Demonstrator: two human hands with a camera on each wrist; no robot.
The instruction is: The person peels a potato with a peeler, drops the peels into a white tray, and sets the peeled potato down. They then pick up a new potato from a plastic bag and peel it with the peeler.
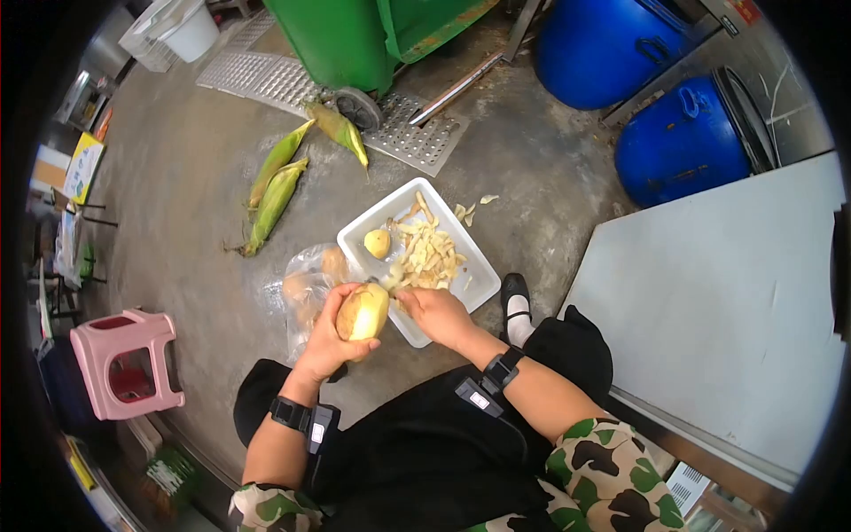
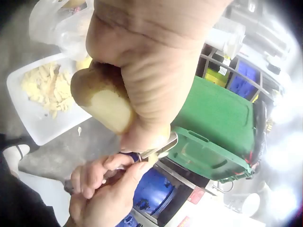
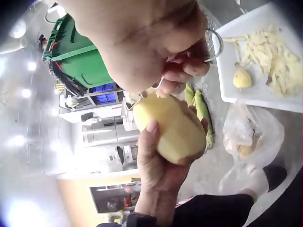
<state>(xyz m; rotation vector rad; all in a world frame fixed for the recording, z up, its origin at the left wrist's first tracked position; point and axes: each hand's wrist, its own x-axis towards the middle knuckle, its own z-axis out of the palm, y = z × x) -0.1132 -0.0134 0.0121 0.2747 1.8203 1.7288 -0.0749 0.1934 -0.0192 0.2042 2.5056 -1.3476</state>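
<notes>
My left hand (image 1: pixel 326 344) curls round the potato (image 1: pixel 363 312) beside the tray's (image 1: pixel 480 282) near-left edge: probably firm, slick where peeled, best gripped by skin; my right hand (image 1: pixel 441 319) grips the peeler (image 2: pixel 174 138).

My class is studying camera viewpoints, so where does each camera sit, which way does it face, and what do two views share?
Head: worn on the head, facing forward and down at the potato; both hands, forearms and a shoe show.
Left wrist: facing along the left hand, which looms large; the right hand with the peeler shows too.
Right wrist: facing past the large right hand; the left grips the potato.
Both wrist views share potato, tray and green bin.
</notes>
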